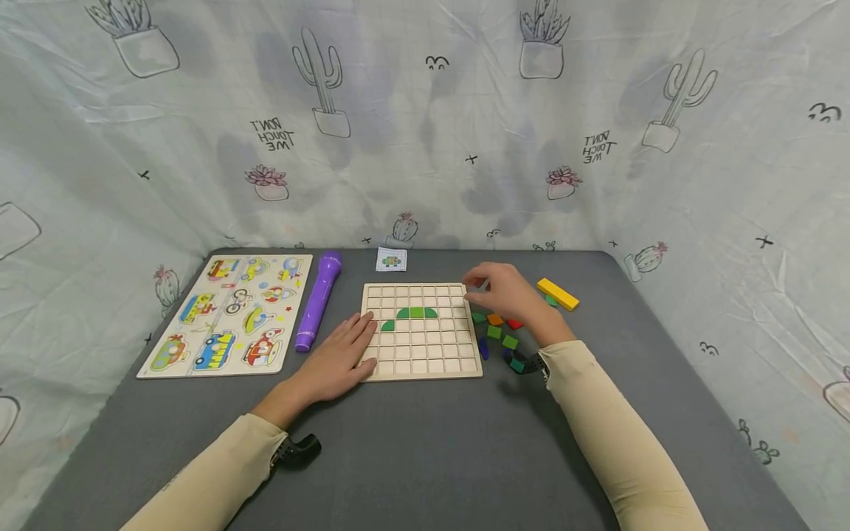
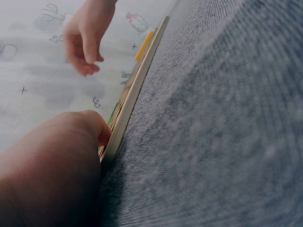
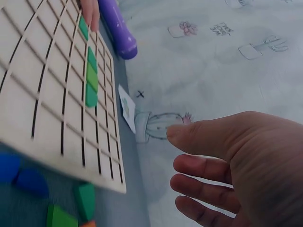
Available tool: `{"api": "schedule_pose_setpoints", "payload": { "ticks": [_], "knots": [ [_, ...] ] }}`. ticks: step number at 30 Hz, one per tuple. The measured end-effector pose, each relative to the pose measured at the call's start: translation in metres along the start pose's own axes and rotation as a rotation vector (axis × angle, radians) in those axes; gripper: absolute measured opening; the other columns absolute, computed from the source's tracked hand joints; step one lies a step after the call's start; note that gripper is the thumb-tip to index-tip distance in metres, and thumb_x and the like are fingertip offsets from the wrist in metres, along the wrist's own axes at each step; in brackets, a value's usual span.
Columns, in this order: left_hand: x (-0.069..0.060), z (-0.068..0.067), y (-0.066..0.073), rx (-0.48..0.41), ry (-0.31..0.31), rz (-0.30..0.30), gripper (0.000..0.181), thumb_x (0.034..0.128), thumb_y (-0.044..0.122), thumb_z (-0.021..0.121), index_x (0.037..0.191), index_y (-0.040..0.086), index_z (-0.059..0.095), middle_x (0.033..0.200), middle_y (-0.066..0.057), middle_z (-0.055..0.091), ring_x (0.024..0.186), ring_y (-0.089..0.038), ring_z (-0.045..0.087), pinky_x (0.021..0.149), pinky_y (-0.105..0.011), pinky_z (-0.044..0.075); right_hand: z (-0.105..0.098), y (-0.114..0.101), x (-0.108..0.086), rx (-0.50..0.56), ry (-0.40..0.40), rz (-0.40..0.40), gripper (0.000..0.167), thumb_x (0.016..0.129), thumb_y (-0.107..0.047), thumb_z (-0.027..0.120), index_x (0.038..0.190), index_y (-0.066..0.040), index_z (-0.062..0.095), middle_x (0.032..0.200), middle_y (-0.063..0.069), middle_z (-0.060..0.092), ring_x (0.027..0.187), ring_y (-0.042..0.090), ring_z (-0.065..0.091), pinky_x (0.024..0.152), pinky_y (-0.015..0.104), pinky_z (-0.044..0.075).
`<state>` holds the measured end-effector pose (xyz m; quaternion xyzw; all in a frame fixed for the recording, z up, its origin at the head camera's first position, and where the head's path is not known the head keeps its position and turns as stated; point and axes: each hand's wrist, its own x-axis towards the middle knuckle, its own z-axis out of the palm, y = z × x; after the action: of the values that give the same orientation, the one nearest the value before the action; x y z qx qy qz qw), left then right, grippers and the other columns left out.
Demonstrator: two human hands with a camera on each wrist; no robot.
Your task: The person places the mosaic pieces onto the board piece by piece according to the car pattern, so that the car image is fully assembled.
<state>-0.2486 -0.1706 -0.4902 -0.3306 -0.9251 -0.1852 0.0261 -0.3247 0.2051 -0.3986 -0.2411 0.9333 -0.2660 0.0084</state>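
Note:
A wooden grid board (image 1: pixel 425 358) lies in the middle of the table. Its cells hold a light green square (image 1: pixel 416 313) between two dark green rounded pieces, plus another dark green rounded piece (image 1: pixel 388 325) lower left. My left hand (image 1: pixel 335 359) rests on the board's left edge with fingers extended. Above the board's right edge hovers my right hand (image 1: pixel 506 295), its fingers loosely bent; the right wrist view shows nothing between thumb and fingers. Loose green squares (image 1: pixel 510 342), an orange piece (image 1: pixel 495 319), a red piece (image 1: pixel 515 324) and blue pieces (image 3: pixel 31 183) lie right of the board.
Left of the board are a purple toy microphone (image 1: pixel 319 301) and a vehicle picture board (image 1: pixel 226 313). A small pattern card (image 1: pixel 392 259) lies behind the grid board. At the right is a yellow bar (image 1: pixel 558 293). A printed curtain (image 1: pixel 425 147) hangs around the table.

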Motion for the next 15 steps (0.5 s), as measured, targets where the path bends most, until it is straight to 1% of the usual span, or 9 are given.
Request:
{"api": "schedule_pose_setpoints", "payload": {
  "ticks": [4, 8, 11, 15],
  "knots": [
    [0.001, 0.0, 0.0, 0.005, 0.003, 0.002, 0.075, 0.1098, 0.035, 0.055, 0.167, -0.008, 0.031, 0.175, -0.026, 0.024, 0.162, -0.046, 0.018, 0.132, -0.055, 0.015, -0.006, 0.007, -0.012, -0.012, 0.004, 0.022, 0.035, 0.102, -0.018, 0.079, 0.134, -0.005, 0.075, 0.128, 0.013, 0.072, 0.115, 0.03, 0.065, 0.096, 0.051, 0.058],
    [0.002, 0.001, 0.0, 0.004, 0.0, -0.002, 0.075, 0.1102, 0.035, 0.055, 0.167, -0.007, 0.03, 0.175, -0.025, 0.023, 0.162, -0.046, 0.018, 0.132, -0.055, 0.015, -0.011, 0.017, -0.021, -0.028, 0.019, 0.026, 0.035, 0.101, -0.018, 0.08, 0.133, -0.003, 0.076, 0.126, 0.014, 0.073, 0.115, 0.032, 0.065, 0.096, 0.052, 0.058],
    [0.002, 0.001, 0.0, 0.004, -0.003, -0.003, 0.075, 0.11, 0.035, 0.055, 0.167, -0.007, 0.03, 0.175, -0.025, 0.023, 0.162, -0.046, 0.018, 0.132, -0.055, 0.015, -0.015, 0.025, -0.027, -0.038, 0.033, 0.041, 0.034, 0.101, -0.016, 0.079, 0.132, -0.002, 0.076, 0.125, 0.015, 0.073, 0.112, 0.033, 0.066, 0.094, 0.053, 0.058],
    [0.001, 0.002, 0.0, 0.005, 0.0, -0.003, 0.075, 0.1096, 0.035, 0.055, 0.167, -0.008, 0.03, 0.175, -0.026, 0.024, 0.162, -0.047, 0.018, 0.132, -0.056, 0.016, -0.018, 0.035, -0.034, -0.06, 0.043, 0.089, 0.033, 0.102, -0.017, 0.079, 0.131, -0.003, 0.077, 0.124, 0.014, 0.074, 0.108, 0.031, 0.065, 0.089, 0.052, 0.058]
  ]
}}
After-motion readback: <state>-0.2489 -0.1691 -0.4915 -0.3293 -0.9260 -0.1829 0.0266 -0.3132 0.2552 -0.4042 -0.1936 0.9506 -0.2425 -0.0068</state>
